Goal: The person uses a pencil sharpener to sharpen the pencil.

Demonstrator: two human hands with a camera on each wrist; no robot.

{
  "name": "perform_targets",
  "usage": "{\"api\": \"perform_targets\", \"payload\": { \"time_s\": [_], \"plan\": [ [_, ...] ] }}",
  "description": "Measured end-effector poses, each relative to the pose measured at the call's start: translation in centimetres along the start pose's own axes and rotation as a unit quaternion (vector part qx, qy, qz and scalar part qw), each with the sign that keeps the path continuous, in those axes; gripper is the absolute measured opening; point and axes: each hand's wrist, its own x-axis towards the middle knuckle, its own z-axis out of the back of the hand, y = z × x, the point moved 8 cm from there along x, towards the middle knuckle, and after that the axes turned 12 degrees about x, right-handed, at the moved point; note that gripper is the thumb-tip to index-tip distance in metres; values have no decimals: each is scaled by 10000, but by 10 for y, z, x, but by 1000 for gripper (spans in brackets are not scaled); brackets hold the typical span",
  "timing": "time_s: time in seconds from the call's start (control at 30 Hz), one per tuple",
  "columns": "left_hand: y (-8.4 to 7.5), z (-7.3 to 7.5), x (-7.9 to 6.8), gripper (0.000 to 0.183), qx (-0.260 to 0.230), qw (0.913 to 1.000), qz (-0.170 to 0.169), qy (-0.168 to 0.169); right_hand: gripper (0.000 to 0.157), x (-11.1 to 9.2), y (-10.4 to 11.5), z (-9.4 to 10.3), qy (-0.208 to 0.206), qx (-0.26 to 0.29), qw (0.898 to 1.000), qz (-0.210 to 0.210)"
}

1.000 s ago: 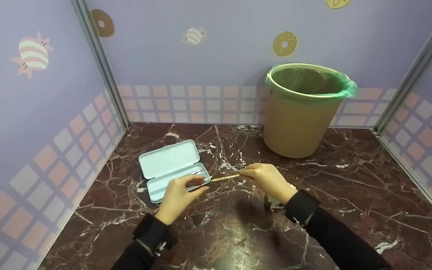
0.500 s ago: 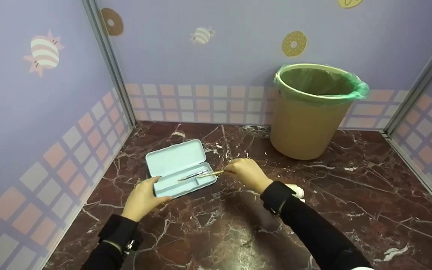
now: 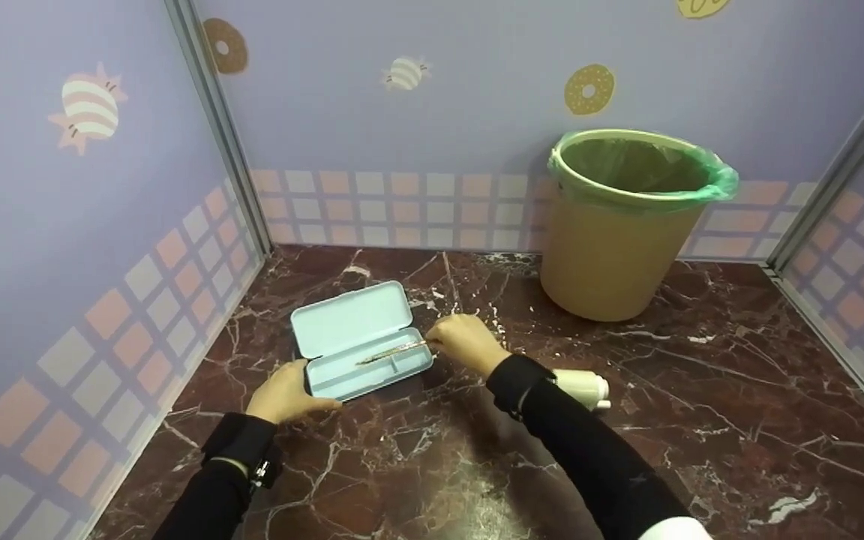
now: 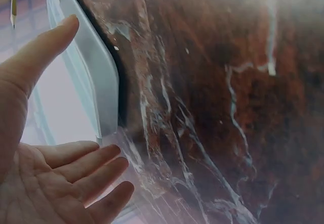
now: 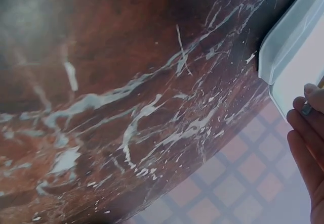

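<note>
An open light-blue pencil case [image 3: 364, 390] lies on the dark marbled surface, its lid folded back. My left hand [image 3: 278, 394] rests at its left end, thumb along the front; in the left wrist view the fingers of this left hand [image 4: 66, 178] are fairly straight beside the case [image 4: 104, 77]. With its fingertips, my right hand [image 3: 469, 345] pinches a pencil [image 3: 408, 347] by one end over the case's right part. The sharpened tip of this pencil [image 4: 13, 11] shows in the left wrist view. Another pencil in the case overlaps it and is hard to separate.
A cream-coloured object [image 3: 582, 388] with white end parts lies partly behind my right sleeve. At the back right stands a tan bin [image 3: 597, 262] with a green liner. Small pale scraps [image 3: 496, 319] dot the surface. Patterned walls enclose the back and sides.
My left hand has moved left and down to the case's left end. The right hand has carried the pencil left, over the case. The cream-coloured object is more exposed now.
</note>
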Motion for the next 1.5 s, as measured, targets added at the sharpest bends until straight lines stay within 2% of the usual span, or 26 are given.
{"api": "perform_targets", "payload": {
  "time_s": [0.2,0.4,0.63,0.87,1.17,1.5],
  "plan": [
    [7,0,1,69,-185,9998,-1,-82,14,17,4,-22,13,-94,9999,100],
    [12,-1,3,73,1,9997,175,-162,17,28,3,-38,50,-113,9997,-191],
    [16,0,-8,73,194,9990,379,-122,14,38,6,-51,98,-323,9991,-242],
    [15,-1,-6,73,260,9989,366,-100,17,45,7,-56,-43,-698,9971,-299],
    [10,0,2,71,228,9992,270,-182,18,51,6,-57,292,-1408,9891,-328],
    [5,-1,12,71,201,9994,197,-224,18,51,4,-59,329,-1931,9806,-62]
  ]
}}
